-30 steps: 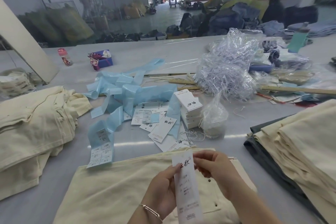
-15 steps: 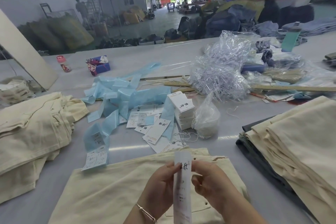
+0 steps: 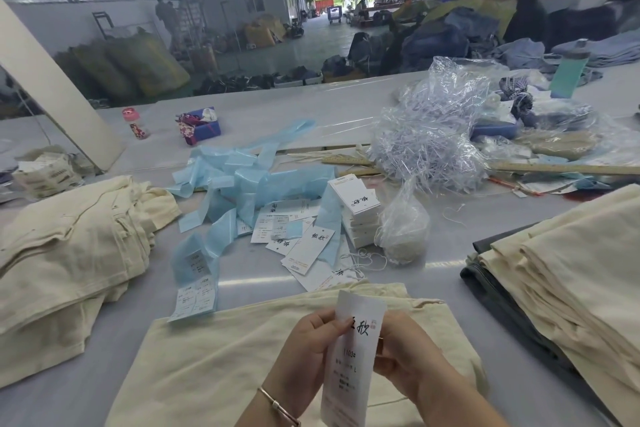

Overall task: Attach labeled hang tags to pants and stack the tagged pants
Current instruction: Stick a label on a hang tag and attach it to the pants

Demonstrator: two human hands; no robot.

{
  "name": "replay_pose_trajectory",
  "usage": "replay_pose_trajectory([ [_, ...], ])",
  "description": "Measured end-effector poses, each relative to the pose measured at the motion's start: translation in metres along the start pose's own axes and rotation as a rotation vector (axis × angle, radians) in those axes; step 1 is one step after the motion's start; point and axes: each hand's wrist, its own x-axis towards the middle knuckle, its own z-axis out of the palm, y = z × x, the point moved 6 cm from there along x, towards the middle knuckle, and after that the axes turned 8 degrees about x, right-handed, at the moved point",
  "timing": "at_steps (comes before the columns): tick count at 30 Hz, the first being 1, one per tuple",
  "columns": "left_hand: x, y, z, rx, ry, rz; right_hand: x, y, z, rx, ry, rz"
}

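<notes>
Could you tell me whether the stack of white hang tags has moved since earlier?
No; the stack of hang tags still sits just left of the clear plastic bag.

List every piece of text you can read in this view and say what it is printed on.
"1103#": on the hang tag that the left hand and right hand hold.
Two brush-style characters and a small red seal: on that tag, on the loose tags and on the tag stack; not legible.
Fine print on the blue-backed label sheets: too small.
</notes>
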Motion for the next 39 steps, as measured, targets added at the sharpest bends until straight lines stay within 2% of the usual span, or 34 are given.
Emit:
replay_pose_trajectory([
  [5, 0.000, -0.001, -0.009, 0.120, 0.032, -0.018, 0.001, 0.000, 0.005, 0.088, -0.003, -0.038],
  [11, -0.002, -0.010, -0.015, 0.126, 0.068, -0.078, 0.004, -0.004, 0.009, 0.019, 0.019, -0.062],
  [13, -0.003, -0.009, -0.023, 0.175, 0.174, -0.059, 0.006, -0.009, 0.005, 0.141, 0.060, -0.098],
  [16, -0.009, 0.001, -0.044, 0.365, 0.440, 0.042, 0.005, -0.024, -0.006, 0.243, 0.093, -0.233],
  [21, -0.014, 0.020, -0.045, 0.628, 0.513, 0.258, -0.016, -0.045, 0.005, -0.165, 0.132, -0.546],
  [26, -0.015, 0.028, -0.028, 0.669, 0.473, 0.364, -0.033, -0.051, 0.020, -0.648, 0.237, -0.816],
  [35, -0.020, 0.035, -0.010, 0.827, 0.394, 0.464, -0.041, -0.052, 0.018, -0.757, 0.315, -0.808],
  [37, -0.023, 0.037, -0.003, 0.779, 0.333, 0.469, -0.044, -0.051, 0.017, -0.757, 0.311, -0.801],
  [39, -0.025, 0.039, -0.004, 0.611, 0.309, 0.440, -0.046, -0.051, 0.016, -0.735, 0.291, -0.791],
])
